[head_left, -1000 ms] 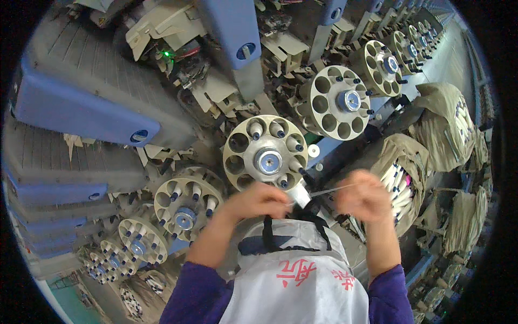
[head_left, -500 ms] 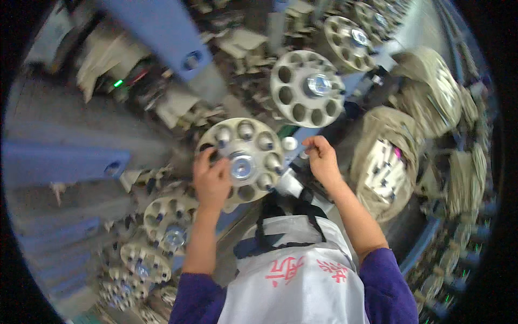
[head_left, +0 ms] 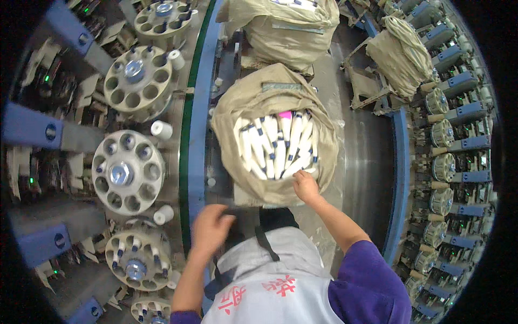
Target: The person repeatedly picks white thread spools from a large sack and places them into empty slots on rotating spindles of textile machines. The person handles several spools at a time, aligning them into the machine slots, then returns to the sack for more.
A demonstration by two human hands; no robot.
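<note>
A beige cloth sack (head_left: 226, 141) stands in front of me, its mouth folded wide around many white yarn bobbins (head_left: 263, 147) with dark blue tips. My right hand (head_left: 306, 185) is at the sack's near right edge. Its fingers are pinched on the end of one bobbin among the rest. My left hand (head_left: 212, 227) hangs in the air left of my apron, near the blue rail. Though blurred by motion, its thumb stands apart from the fingers, and nothing shows between them.
Round bobbin magazines (head_left: 128, 173) line the machine on the left, some pockets holding bobbins. White yarn cones (head_left: 162, 129) sit beside them. A blue rail (head_left: 195, 124) runs between machine and sack. Another full sack (head_left: 283, 40) stands beyond; a second machine row (head_left: 442, 135) is at the right.
My view has turned right from the magazines to the sack. My left hand has come away from a magazine, and my right hand has moved to the bobbins in the sack.
</note>
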